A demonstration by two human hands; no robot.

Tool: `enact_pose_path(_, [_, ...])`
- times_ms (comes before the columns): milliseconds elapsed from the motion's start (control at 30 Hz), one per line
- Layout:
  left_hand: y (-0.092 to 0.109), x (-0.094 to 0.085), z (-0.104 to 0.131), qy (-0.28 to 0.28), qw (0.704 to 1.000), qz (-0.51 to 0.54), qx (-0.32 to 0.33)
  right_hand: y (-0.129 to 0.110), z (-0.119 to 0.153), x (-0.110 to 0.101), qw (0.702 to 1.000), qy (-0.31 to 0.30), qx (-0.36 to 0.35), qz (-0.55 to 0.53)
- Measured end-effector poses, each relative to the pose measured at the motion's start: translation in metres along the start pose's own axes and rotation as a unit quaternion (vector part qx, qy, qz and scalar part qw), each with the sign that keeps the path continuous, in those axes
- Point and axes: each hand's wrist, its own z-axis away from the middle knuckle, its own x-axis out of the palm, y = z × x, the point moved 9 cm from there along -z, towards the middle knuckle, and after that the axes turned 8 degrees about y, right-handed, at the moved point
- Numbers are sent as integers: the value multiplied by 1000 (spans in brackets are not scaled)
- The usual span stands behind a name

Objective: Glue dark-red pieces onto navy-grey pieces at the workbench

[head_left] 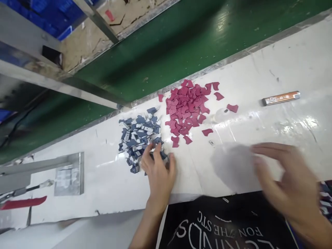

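My left hand reaches into the lower right edge of a pile of small blue-grey and white pieces, its fingers bent and spread; whether a piece is between the fingertips is too small to tell. Right beside that pile lies a heap of flat dark pink pieces, with a few strays around it. My right hand is raised over the front right of the white table, smeared by motion, with thumb and fingers pointing left. What it holds, if anything, cannot be made out.
An orange and black cylindrical object lies at the right. A metal tray and a red-handled tool are at the left. Behind the table runs a green strip, with metal bars at upper left. Black printed cloth is in front.
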Motion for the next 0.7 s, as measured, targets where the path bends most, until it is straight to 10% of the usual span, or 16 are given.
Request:
enact_pose_path(100, [5, 0, 7, 9, 1000, 18, 4, -38, -22, 59, 999, -23, -28, -41])
enact_pose_path(233, [6, -4, 9, 44, 999, -16, -15, -29, -61, 78, 994, 94, 51, -27])
enact_pose_path(367, [2, 1, 0, 66, 997, -33, -27, -16, -85, 93, 998, 47, 37, 7])
enact_pose_path(700, [24, 6, 18, 57, 997, -24, 53, -53, -57, 75, 999, -23, -5, -41])
